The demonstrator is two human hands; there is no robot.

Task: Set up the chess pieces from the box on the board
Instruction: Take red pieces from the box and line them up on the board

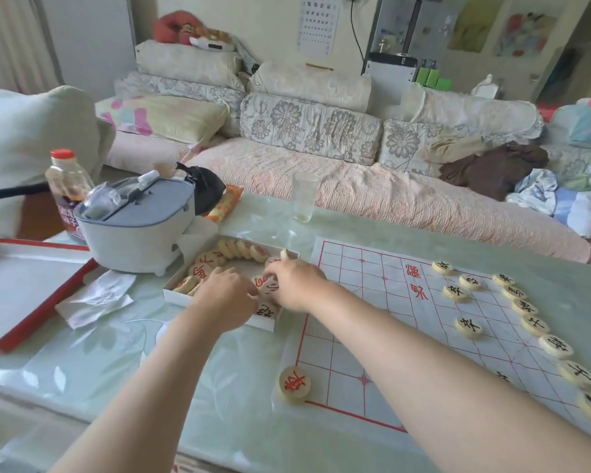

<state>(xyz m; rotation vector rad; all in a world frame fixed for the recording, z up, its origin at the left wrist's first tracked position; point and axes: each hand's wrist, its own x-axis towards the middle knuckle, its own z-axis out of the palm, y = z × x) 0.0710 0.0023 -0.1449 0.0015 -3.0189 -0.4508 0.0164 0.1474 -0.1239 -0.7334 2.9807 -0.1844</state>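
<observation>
Cream round discs (202, 269), white box (175, 296)

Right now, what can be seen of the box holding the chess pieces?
A shallow, open white box, cardboard by its look, lies flat on the table, left of the board. Pale round pieces with red characters lie in it, some standing on edge along the far wall. The left hand and right hand reach inside.
</observation>
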